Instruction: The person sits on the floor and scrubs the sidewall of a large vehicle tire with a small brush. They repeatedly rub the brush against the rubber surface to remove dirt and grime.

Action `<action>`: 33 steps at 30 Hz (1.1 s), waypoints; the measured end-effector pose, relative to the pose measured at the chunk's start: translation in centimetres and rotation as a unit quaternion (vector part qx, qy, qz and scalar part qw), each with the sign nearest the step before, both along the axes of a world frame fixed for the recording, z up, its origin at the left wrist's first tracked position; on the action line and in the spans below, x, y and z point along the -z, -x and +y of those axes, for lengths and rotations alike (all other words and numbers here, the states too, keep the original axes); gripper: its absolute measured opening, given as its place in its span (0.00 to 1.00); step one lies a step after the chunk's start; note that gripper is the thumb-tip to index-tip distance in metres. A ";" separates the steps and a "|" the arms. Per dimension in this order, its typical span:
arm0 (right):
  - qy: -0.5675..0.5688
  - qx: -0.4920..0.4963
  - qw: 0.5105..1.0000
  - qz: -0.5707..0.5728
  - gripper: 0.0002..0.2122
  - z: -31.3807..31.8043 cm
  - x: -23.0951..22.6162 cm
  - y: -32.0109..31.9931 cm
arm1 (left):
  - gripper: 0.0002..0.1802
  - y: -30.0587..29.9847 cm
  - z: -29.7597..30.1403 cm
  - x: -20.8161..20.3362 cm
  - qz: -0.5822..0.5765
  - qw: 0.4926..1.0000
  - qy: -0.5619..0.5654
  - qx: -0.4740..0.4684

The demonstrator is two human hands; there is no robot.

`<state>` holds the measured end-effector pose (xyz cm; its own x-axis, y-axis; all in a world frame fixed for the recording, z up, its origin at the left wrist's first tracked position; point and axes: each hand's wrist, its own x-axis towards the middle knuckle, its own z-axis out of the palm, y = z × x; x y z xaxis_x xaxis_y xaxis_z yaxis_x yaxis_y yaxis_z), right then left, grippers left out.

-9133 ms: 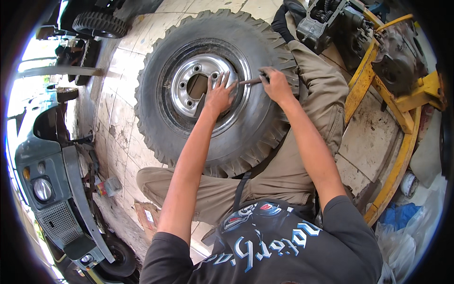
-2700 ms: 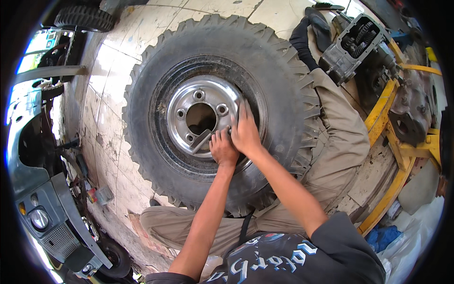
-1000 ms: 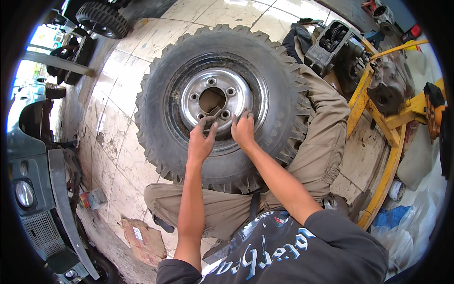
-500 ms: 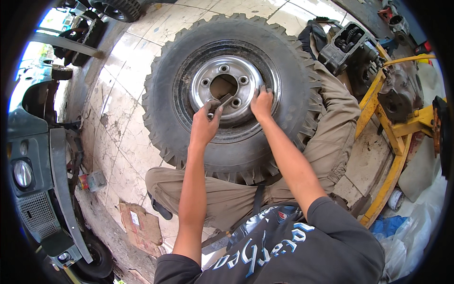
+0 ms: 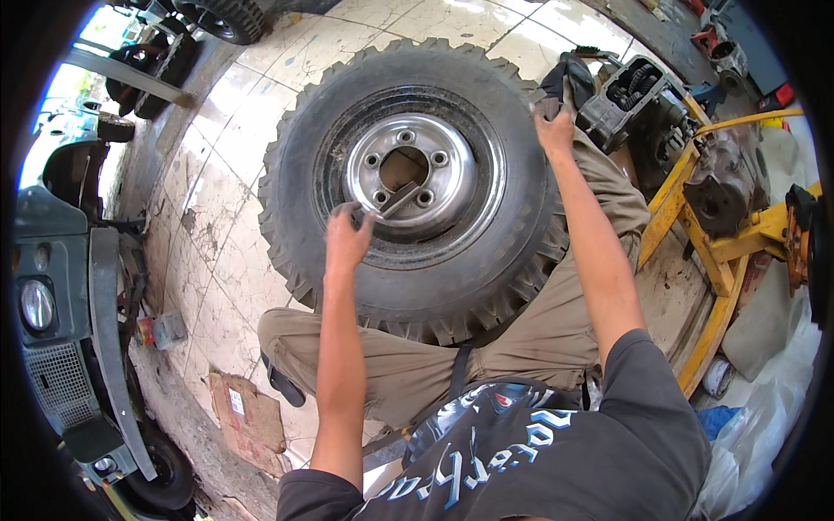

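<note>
A large knobby tyre (image 5: 434,291) lies flat before my crossed legs, with a bare silver wheel rim (image 5: 452,204) inside it. A dark, flat bar-shaped tool (image 5: 400,201) rests slantwise on the rim, beside the central hole and between two bolt holes. My left hand (image 5: 349,234) is over the rim's lower left, thumb and fingers apart, its thumb close to the tool's near end. At the tyre's upper right edge is my right hand (image 5: 554,130), fingers closed by some dark cloth-like material (image 5: 569,76); what they grip is not clear.
An opened metal gearbox (image 5: 630,95) stands at the far right, near a yellow metal stand (image 5: 719,278). A green vehicle front (image 5: 54,291) is on the left. Flattened cardboard (image 5: 246,421) lies on the tiled floor; clear plastic sheeting (image 5: 751,456) is at lower right.
My right hand has left the rim and moved right and away to the tyre's outer edge. My left hand has drawn left, off the bar-shaped tool, which stays on the rim.
</note>
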<state>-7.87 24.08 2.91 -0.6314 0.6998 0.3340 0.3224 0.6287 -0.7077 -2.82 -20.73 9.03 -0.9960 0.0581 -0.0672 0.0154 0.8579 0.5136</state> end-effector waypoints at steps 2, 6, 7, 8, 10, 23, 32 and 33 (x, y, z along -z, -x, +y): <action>-0.012 0.000 1.000 -0.022 0.20 1.4 1.2 0.6 | 0.33 -0.1 -2.2 1.2 0.059 0.990 0.083 -0.093; -0.058 -0.057 0.990 -0.114 0.20 5.2 4.0 3.8 | 0.58 1.2 -8.3 3.7 -0.060 0.925 0.140 -0.347; -0.099 -0.081 0.981 -0.145 0.20 5.9 4.8 4.4 | 0.63 1.2 -8.5 4.1 -0.081 0.907 0.151 -0.384; -0.136 -0.069 0.981 -0.124 0.20 6.3 5.7 4.8 | 0.63 1.0 -8.3 4.7 -0.093 0.903 0.154 -0.391; -0.208 -0.046 0.974 -0.082 0.20 6.4 6.6 5.8 | 0.64 0.8 -7.5 5.7 -0.117 0.893 0.158 -0.405; -0.078 -0.050 0.971 -0.222 0.18 4.6 4.7 2.4 | 0.66 0.9 -6.6 8.0 -0.048 0.873 0.234 -0.426; -0.116 -0.109 0.978 -0.137 0.16 3.9 6.0 0.7 | 0.63 1.6 -7.3 6.9 -0.056 0.874 0.227 -0.426; -0.088 -0.091 0.984 -0.124 0.15 3.4 5.6 1.1 | 0.62 1.8 -7.7 7.2 -0.053 0.874 0.225 -0.427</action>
<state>-8.99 27.50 -2.65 -0.8187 0.5122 0.2594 0.3419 0.7979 -0.4965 -4.59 -28.41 1.84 -0.6492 -0.7605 0.0131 -0.7574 0.6479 0.0809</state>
